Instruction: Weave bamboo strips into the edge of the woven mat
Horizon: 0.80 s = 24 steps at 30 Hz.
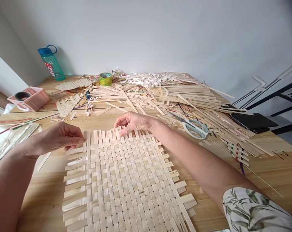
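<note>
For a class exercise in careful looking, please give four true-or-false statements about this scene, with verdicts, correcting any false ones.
1. The right hand is at the far edge of the pale woven-strip mat. True.
2. The white-and-blue-handled scissors lie left of the mat. False: they lie to its right.
3. A blue-lidded, translucent teal bottle stands near the wall. True.
4. The yellow-green tape roll sits inside the pink plastic basket. False: it sits outside.

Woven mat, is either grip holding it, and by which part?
Yes, seemingly both: the left grip pinches the woven mat at its far left corner, the right grip near the middle of its far edge.
</note>
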Motion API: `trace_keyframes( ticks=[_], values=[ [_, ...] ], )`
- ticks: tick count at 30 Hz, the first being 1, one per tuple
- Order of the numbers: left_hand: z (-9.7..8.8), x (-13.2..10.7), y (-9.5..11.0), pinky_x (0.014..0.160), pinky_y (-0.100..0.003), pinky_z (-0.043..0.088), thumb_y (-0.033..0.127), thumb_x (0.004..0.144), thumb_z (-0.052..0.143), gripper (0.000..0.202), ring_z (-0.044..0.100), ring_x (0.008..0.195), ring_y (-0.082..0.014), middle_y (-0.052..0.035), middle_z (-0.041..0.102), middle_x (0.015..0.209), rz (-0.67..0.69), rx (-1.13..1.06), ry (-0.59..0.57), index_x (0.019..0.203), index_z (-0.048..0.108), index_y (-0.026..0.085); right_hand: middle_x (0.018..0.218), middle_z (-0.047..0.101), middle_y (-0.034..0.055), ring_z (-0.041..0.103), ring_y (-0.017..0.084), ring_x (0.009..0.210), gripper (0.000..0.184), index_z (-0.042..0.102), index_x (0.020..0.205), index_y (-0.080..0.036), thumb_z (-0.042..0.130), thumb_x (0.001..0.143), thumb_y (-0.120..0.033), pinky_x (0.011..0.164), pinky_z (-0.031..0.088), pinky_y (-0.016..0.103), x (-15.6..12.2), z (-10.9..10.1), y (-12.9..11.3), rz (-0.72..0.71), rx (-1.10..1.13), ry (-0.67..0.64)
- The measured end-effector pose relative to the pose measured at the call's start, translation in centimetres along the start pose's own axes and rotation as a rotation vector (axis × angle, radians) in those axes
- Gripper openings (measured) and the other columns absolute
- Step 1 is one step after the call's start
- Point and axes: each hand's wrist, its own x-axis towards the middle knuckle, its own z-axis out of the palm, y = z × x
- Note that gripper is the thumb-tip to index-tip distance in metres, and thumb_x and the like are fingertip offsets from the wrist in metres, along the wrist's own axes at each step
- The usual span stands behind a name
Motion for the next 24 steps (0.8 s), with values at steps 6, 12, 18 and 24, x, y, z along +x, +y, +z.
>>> trace_keyframes(
  ticks=[6,12,18,24],
  values=[
    [0.01,0.06,-0.1,0.047,-0.018,0.036,0.053,0.092,0.063,0.04,0.046,0.055,-0.0102,0.0012,0.053,0.06,0.053,-0.085,0.009,0.076,0.071,0.017,0.081,0.073,0.0001,0.064,0.01,0.071,0.028,0.072,0.094,-0.015,0.086,0.075,-0.03,0.07,0.048,0.023,-0.06,-0.85,-0.25,0.005,-0.062,-0.007],
    [-0.13,0.2,-0.53,0.048,-0.018,0.036,0.051,0.091,0.064,0.037,0.046,0.055,-0.0105,0.0009,0.053,0.059,0.054,-0.084,0.002,0.077,0.073,0.018,0.08,0.073,0.0004,0.064,0.011,0.072,0.02,0.072,0.089,-0.015,0.083,0.075,-0.025,0.072,0.049,0.024,-0.07,-0.76,-0.62,-0.03,-0.018,-0.026],
    [-0.82,-0.03,-0.47,0.055,-0.02,0.04,0.053,0.091,0.061,0.04,0.047,0.059,-0.012,-0.0009,0.055,0.063,0.045,-0.03,-0.026,0.074,0.073,0.018,0.08,0.072,-0.0001,0.063,0.01,0.073,0.015,0.073,0.084,-0.015,0.082,0.073,-0.022,0.072,0.049,0.023,0.12,-0.55,-0.32,-0.072,0.042,-0.009],
    [-0.89,-0.32,-0.34,0.052,-0.02,0.037,0.056,0.09,0.061,0.042,0.047,0.058,-0.0125,-0.0011,0.055,0.06,0.024,-0.019,-0.01,0.074,0.072,0.018,0.081,0.073,0.0001,0.064,0.01,0.074,0.018,0.075,0.087,-0.015,0.084,0.072,-0.023,0.075,0.049,0.023,0.09,-0.69,0.01,-0.058,0.057,0.01]
  ],
)
